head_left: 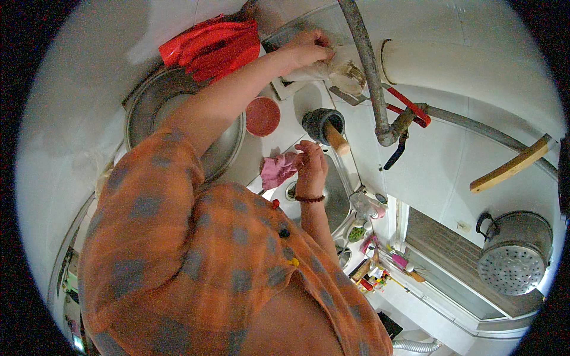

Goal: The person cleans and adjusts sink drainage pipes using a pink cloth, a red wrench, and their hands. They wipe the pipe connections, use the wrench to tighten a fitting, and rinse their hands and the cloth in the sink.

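Observation:
My left hand (312, 53) reaches to the back of the counter beside the pipe, fingers curled over a pale item I cannot make out, next to a glass container (350, 80). My right hand (309, 163), with a bead bracelet, is over the steel sink (332, 204), closed on a pink cloth (276, 172). A dark mortar (314, 124) with a wooden pestle (337, 142) stands just behind it. A red-pink bowl (262, 117) and a large steel basin (142, 118) sit left of the sink, the basin partly hidden by my left arm.
A red plastic bag (214, 44) lies behind the basin. A metal pipe (368, 59) with red and black valve handles crosses above the counter. A perforated steel pot (513, 249) and wooden bar (507, 169) hang at the right. Jars and utensils (380, 267) crowd beyond the sink.

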